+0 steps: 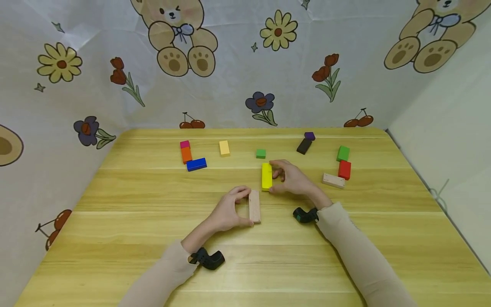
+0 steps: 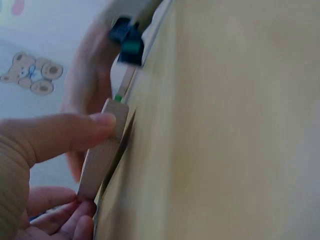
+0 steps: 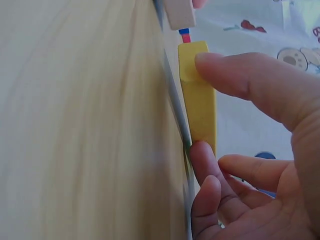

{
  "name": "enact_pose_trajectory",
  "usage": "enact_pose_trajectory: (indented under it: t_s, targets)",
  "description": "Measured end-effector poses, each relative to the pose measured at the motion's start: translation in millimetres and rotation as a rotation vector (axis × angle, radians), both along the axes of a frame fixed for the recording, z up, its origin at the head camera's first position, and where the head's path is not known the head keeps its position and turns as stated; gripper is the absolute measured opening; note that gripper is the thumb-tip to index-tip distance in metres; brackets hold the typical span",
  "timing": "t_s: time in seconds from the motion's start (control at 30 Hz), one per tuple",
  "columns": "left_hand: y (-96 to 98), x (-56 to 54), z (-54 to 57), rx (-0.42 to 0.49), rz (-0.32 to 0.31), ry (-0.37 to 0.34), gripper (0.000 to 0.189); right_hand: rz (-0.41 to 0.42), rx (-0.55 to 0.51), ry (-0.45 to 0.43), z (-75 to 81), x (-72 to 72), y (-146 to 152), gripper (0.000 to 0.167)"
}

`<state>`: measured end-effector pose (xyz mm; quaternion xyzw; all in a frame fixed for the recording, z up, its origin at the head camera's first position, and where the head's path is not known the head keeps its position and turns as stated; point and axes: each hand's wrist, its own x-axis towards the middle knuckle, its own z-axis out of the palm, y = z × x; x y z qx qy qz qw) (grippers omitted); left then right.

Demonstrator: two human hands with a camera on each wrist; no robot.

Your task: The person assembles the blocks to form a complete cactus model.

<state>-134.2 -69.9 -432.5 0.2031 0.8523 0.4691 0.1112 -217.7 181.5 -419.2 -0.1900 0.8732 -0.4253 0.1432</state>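
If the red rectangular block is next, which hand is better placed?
Probably the right hand: it's nearer the red block. It would need to release the bright yellow rectangular block first; the left hand, farther off, also holds a pale wooden rectangular block.

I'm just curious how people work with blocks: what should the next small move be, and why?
Probably the left hand should ease its plain block toward the yellow block in the right hand. Both blocks are held by their ends, they point much the same way, and only a small gap separates them.
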Motion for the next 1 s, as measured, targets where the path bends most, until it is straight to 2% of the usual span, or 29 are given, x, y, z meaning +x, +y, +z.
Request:
enact_pose_trajectory:
  t_s: [0.17,0.37,0.6,0.83,1.0]
  targets:
    - [7.4,13.4,-2.3,-0.007,-0.018,0.009,0.092,0.042,0.026,0.027,-1.6,0.1,-13.0,0.087]
    - [12.7,21.2,-2.6,-0.028,-0.042,0.030,0.091,0.076,0.028,0.063,-6.0,0.7,-20.3,0.081]
    - [13.9,22.2,-3.6,-0.055,-0.052,0.038,0.090,0.107,0.008,0.066,-6.2,1.2,-20.5,0.079]
    - [13.1,21.5,-5.8,-0.059,-0.056,0.052,0.090,0.117,-0.040,0.052,-7.4,1.6,-16.9,0.066]
    - [13.2,22.2,-5.8,-0.066,-0.054,0.057,0.092,0.114,-0.030,0.057,-7.2,3.3,-16.1,0.065]
